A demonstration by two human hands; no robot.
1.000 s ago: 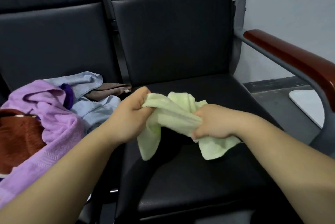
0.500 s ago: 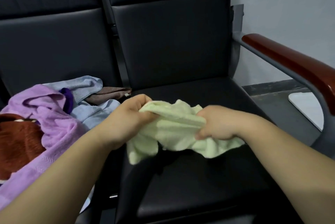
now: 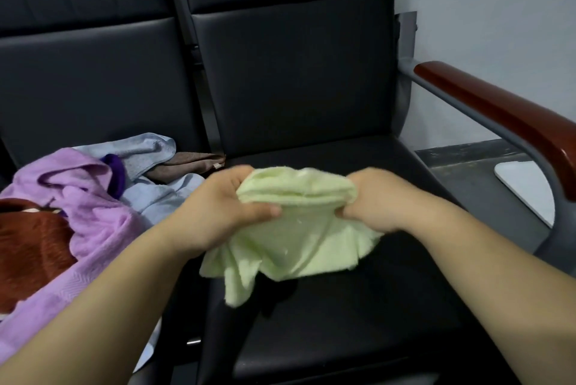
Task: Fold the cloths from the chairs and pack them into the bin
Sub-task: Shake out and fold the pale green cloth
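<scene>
Pale green cloth (image 3: 296, 241) is in both hands now, lifted a little above the seat (image 3: 358, 306) of the right chair (image 3: 296, 79). Its lower part hangs loose and wrinkled, with one corner lower than the rest. I have the left hand (image 3: 224, 207) closed around the left end of the gathered top edge, the thumb lying across the front of the fabric. The right hand (image 3: 374, 200) is closed around the right end, its fingers curled into the cloth. Between the two hands the top edge shows some layers lying one on another, so I judge that I am in the folding step for this piece, perhaps with a first fold begun but not tidy. The picture is a bit blurred here, so I cannot say how many layers there are.

For the next move I think I need to make the hanging part even, so that the corners meet, possibly by laying the cloth flat on the seat, and then fold it smaller. The bin is not in view, so I must find it before packing. On the left chair (image 3: 93, 72) a pile (image 3: 93, 197) of purple, light blue, brown and red-brown cloths lies unfolded.
</scene>
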